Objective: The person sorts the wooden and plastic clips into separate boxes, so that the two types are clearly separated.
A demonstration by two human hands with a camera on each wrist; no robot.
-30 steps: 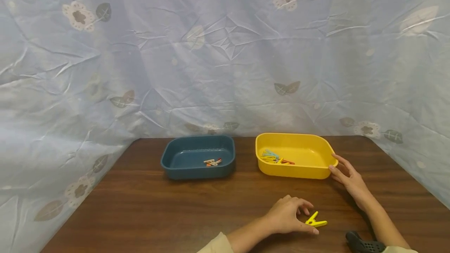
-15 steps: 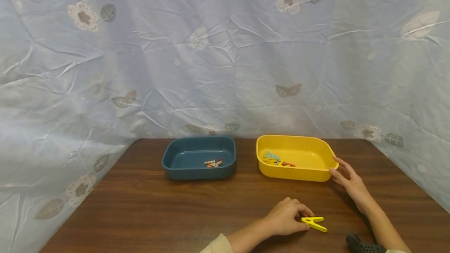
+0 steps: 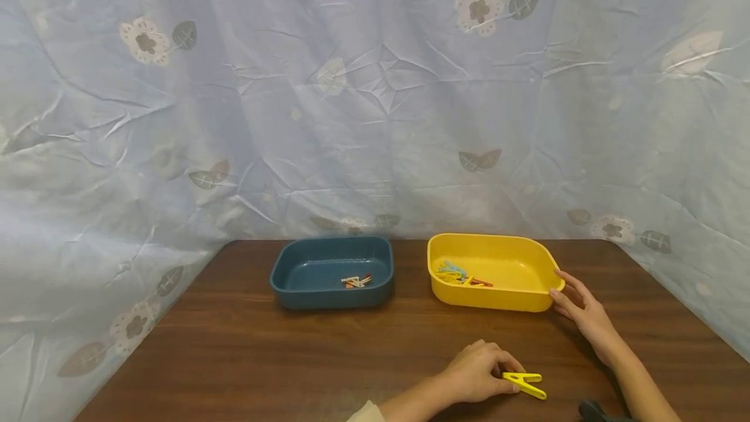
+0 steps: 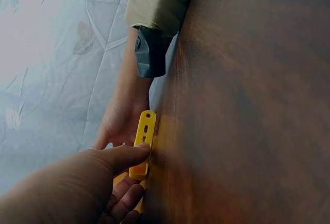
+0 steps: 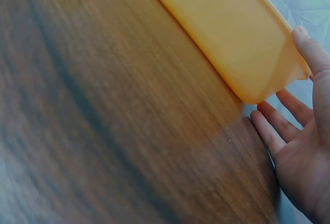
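Observation:
My left hand (image 3: 477, 373) is low over the table, pinching a yellow clothespin (image 3: 530, 384) near one end between thumb and fingers. Its two legs point right in the head view. In the left wrist view the thumb lies across the clothespin (image 4: 145, 128), and other fingertips show beneath it. My right hand (image 3: 588, 321) holds the right front corner of a yellow basin (image 3: 498, 298), thumb and fingers on either side of that corner. The right wrist view has the thumb at the basin's rim and the fingers by its lower wall. Several blue, yellow and red clothespins (image 3: 453, 269) lie in the basin's left part.
To the left stands a dark blue basin (image 3: 334, 299) with a few small white and red pegs (image 3: 355, 281) inside. A black object (image 3: 593, 410) shows beside the right forearm. A flowered curtain (image 3: 375, 116) hangs behind the wooden table (image 3: 263, 357).
My left hand has gone from reaching around the clothespin to pinching it, and the clothespin has turned. The right hand stays at the yellow basin. The head view has tilted up slightly.

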